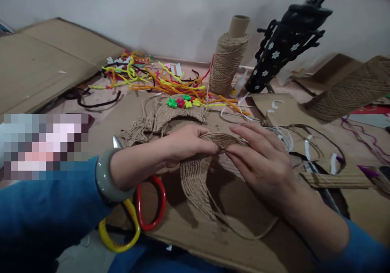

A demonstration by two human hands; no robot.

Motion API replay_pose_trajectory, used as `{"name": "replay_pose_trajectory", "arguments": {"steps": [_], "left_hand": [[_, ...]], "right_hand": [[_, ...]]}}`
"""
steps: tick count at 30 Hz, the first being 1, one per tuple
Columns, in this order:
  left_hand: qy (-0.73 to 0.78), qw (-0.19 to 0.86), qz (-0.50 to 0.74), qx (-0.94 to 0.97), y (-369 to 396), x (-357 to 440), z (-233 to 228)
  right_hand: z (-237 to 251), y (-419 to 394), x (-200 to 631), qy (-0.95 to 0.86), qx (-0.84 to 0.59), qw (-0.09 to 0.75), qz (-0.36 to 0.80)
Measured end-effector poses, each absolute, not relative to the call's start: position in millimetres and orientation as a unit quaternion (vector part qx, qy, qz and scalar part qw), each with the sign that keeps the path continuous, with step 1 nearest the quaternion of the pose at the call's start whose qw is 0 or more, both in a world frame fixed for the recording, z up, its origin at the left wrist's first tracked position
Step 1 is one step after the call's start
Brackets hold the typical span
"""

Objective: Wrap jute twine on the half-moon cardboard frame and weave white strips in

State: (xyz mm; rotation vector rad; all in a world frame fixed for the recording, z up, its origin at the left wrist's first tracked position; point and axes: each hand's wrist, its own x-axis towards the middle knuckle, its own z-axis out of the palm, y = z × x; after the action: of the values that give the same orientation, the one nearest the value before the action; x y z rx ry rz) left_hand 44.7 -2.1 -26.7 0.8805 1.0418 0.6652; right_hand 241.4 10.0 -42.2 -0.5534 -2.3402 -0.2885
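Observation:
My left hand (185,143) and my right hand (258,159) meet over a curved, crescent-shaped piece wrapped in jute twine (195,179). Both pinch its upper edge, fingertips close together at the top of the arc. A loose twine tail (250,234) trails from it across the cardboard sheet (219,240) under my hands. A grey bangle (106,179) sits on my left wrist. Just behind lies a second twine-covered piece with small coloured flowers (183,102) on it.
Scissors with red and yellow handles (143,212) lie under my left forearm. A twine spool (227,59) stands behind, another (350,90) at the right. Coloured pipe cleaners (158,82) are scattered at the back, near a black flowered object (280,53). Cardboard scraps lie around.

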Motion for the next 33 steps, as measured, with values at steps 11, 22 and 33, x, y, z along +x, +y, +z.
{"name": "replay_pose_trajectory", "arguments": {"steps": [11, 22, 33], "left_hand": [[0.451, 0.735, 0.342, 0.372, -4.5, 48.0, -31.0], [0.492, 0.703, 0.327, 0.396, -4.9, 48.4, -31.3], [0.521, 0.658, 0.292, 0.457, -9.0, 48.7, -33.0]], "right_hand": [[-43.9, 10.4, 238.2, -0.904, -0.268, 0.324, -0.072], [-42.7, 10.0, 235.5, -0.906, -0.285, 0.312, -0.011], [-40.3, 15.4, 237.0, -0.849, -0.390, 0.257, 0.247]]}}
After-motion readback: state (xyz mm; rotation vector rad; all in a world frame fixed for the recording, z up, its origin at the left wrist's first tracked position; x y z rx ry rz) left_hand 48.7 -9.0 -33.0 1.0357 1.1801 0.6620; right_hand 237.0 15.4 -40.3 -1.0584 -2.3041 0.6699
